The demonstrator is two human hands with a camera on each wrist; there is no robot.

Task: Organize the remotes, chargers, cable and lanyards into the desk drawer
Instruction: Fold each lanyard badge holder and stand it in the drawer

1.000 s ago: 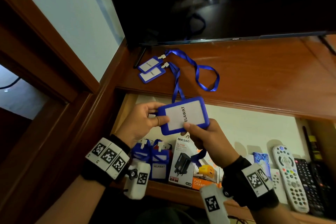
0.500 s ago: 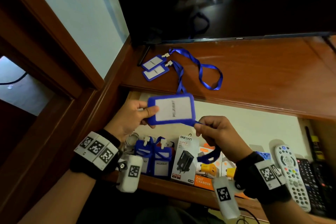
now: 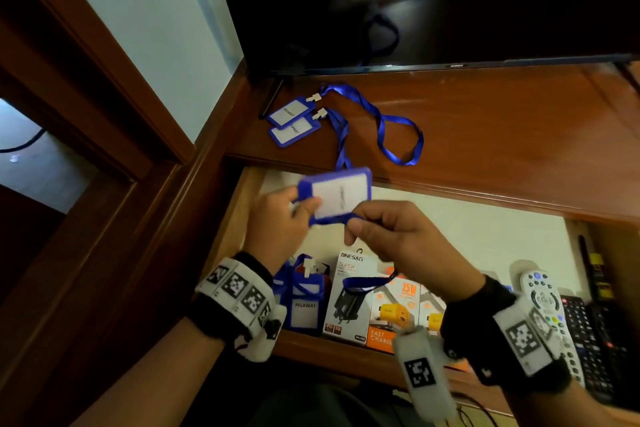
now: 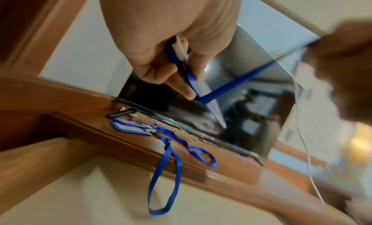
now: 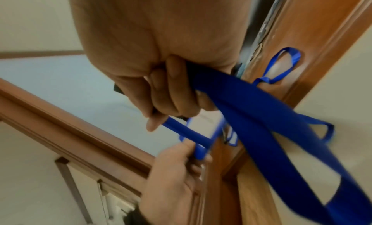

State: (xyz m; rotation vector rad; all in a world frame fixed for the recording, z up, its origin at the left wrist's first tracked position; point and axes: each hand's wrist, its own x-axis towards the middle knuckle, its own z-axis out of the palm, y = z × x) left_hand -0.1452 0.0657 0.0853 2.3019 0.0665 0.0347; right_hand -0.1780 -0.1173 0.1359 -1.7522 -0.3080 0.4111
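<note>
My left hand [image 3: 294, 215] pinches a blue badge holder [image 3: 341, 196] by its left end, above the open drawer [image 3: 485, 236]. My right hand [image 3: 374, 236] grips that badge's blue lanyard strap [image 5: 251, 113], which runs taut from the holder [image 4: 203, 88] to the right fist. Two more blue badge holders [image 3: 292, 121] with looped straps [image 3: 398, 135] lie on the desk top [image 3: 502, 135]. In the drawer's front row stand other badge holders [image 3: 304, 298], charger boxes [image 3: 353, 298] and remotes [image 3: 550, 308].
A dark TV screen [image 3: 433, 0] stands at the back of the desk top. A wooden door frame [image 3: 86, 87] runs along the left. One lanyard loop [image 4: 165, 180] hangs off the desk edge over the drawer. The drawer's pale lining shows behind the front row.
The badge holder has been turned flat and shifted left. My right hand let go of its lower edge and now pulls the strap out to the right.
</note>
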